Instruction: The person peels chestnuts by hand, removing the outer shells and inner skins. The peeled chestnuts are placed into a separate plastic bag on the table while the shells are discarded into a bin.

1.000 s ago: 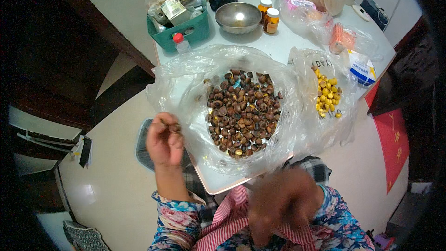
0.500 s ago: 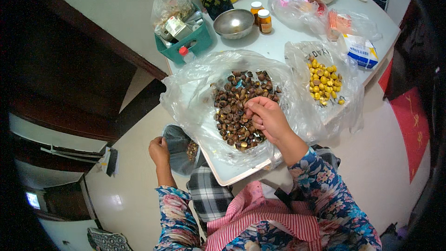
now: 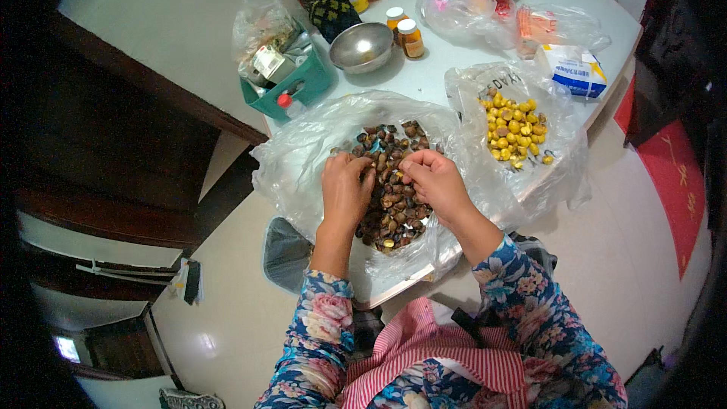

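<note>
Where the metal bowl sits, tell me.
The head view shows the metal bowl on the white table, toward the back left, between the green basket and two amber bottles.

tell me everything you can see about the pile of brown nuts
The pile of brown nuts is a loose, uneven spread of many small, rounded, dark pieces with hard-looking shells. One yellow piece shows near the person's side. It lies on a crumpled, see-through plastic bag on the white table. The left hand and right hand are over it, partly hiding it; what their fingertips hold is unclear.
</note>
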Tool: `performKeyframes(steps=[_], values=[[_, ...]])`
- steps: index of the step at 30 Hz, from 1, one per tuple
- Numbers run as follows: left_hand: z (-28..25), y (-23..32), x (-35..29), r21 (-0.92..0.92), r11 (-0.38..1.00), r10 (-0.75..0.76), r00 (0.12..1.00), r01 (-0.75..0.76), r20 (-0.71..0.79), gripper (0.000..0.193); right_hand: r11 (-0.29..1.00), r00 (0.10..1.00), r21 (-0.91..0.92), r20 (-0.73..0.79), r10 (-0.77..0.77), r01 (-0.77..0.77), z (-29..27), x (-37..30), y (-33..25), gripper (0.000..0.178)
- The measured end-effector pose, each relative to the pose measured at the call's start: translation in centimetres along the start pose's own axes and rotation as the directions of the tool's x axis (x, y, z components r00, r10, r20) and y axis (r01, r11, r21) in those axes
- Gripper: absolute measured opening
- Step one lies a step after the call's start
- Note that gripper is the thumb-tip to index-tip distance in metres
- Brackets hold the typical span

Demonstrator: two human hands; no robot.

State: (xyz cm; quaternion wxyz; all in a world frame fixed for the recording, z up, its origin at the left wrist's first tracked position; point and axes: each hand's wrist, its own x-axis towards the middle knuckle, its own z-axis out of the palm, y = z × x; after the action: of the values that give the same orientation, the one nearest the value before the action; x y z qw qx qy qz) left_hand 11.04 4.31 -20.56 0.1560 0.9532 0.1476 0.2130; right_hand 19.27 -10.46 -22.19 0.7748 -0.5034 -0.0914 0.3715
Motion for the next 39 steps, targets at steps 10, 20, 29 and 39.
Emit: performKeyframes(steps=[10,20,29,39], values=[[2.3,-1.3,0.3,0.1,0.989,-0.115,0.993,0.113,0.015,0.028,0.998,0.999,-0.045,0.009,-0.046,0.047,-0.1,0.9,0.3,0.008],[2.8,-2.6,0.0,-0.077,0.993,-0.094,0.989,0.086,-0.113,0.02,0.402,0.893,-0.83,0.228,-0.387,0.386,-1.8,1.3,0.3,0.018],[2.2,-2.6,-0.2,-0.237,0.968,-0.126,0.98,0.087,-0.154,0.021,0.211,0.89,-0.9,0.297,-0.345,0.382,-1.7,0.5,0.6,0.019],[2.9,0.9,-0.4,-0.127,0.992,0.029,0.999,-0.023,0.045,0.019,0.224,0.888,-0.917,0.22,-0.404,0.33,-1.7,0.5,0.5,0.017]])
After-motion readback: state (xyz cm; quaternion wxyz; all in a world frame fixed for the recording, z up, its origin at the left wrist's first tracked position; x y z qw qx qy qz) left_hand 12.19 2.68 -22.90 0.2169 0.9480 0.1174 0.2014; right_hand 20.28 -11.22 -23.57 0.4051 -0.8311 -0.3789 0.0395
